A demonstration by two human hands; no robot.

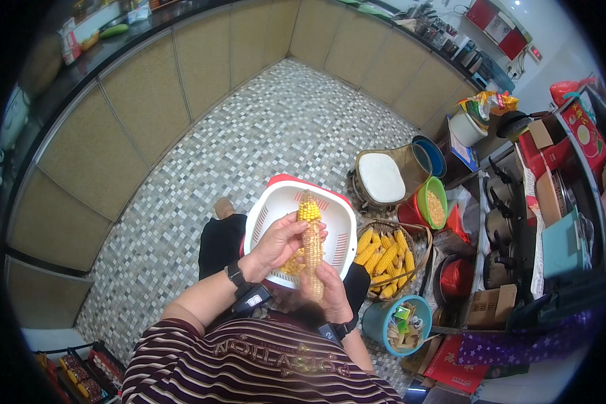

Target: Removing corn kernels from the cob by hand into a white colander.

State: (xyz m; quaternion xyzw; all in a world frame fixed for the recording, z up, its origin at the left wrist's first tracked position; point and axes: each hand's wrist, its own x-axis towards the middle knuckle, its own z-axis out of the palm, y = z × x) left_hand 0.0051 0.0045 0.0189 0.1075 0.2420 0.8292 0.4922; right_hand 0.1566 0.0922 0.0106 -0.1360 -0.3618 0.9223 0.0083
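My right hand (328, 290) grips the lower, bare end of a corn cob (313, 247). My left hand (278, 242) holds the same cob higher up, its thumb beside a patch of yellow kernels (309, 210) near the tip. Most of the visible cob below that patch is stripped. Both hands are over a white plastic colander basket (262, 207) with a red outer basin (283, 178), resting on my lap. Loose corn kernels (290, 265) lie at the bottom of the basket, partly hidden by my hands and the cob.
To my right, a woven basket (418, 252) holds several unshelled ears of corn (386, 257). A blue bin (368, 323) with scraps stands nearer me. Beyond are a green bowl (424, 202) of kernels and a chair with a white seat (381, 178). Shelves with pots (500, 227) line the right side.
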